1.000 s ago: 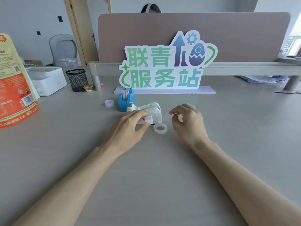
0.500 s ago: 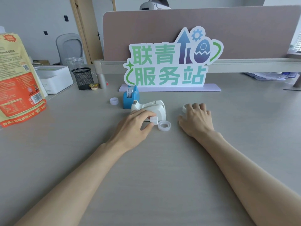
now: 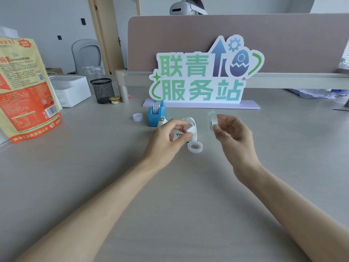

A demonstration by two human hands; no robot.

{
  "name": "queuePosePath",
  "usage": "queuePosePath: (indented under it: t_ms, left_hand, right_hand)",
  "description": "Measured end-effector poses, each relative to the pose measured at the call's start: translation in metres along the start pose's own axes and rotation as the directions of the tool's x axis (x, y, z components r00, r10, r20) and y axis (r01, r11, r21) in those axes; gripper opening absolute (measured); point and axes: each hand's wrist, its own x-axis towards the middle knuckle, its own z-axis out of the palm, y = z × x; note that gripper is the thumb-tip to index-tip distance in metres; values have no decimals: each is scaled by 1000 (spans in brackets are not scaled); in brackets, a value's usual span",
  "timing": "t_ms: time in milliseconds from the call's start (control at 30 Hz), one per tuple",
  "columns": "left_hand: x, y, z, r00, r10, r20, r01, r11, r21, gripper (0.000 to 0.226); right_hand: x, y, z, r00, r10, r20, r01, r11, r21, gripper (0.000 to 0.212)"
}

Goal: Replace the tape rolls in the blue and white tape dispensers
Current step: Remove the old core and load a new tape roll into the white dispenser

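Lifting off the surface since a moment ago, the right hand now pinches a clear tape roll in its fingers; left hand still grips the white dispenser.

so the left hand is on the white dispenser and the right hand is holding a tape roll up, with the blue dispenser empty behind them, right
Not quite. The head view shows the blue dispenser has a roll loaded in it. The rest holds: the left hand is on the white dispenser, and the right hand holds a tape roll up off the desk.
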Motion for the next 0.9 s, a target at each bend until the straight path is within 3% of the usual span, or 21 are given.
queuePosePath:
  t_ms: [100, 267, 533, 900]
  left_hand:
    - [-2, 10, 1, 999, 26, -27, -28, 997, -74, 14]
    - [-4, 12, 1, 996, 69, -62, -72, 996, -56, 16]
    - [-5, 12, 2, 987, 104, -123, -100, 994, 39, 18]
    - [-3, 8, 1, 983, 111, -144, -102, 992, 73, 17]
  right_hand:
    - [-8, -13, 9, 989, 89, 119, -115, 964, 241, 22]
    - [-11, -16, 10, 971, 137, 194, -201, 910, 364, 22]
    - [-11, -18, 5, 963, 118, 241, -174, 958, 228, 24]
    - [-12, -19, 7, 959, 103, 264, -157, 968, 194, 24]
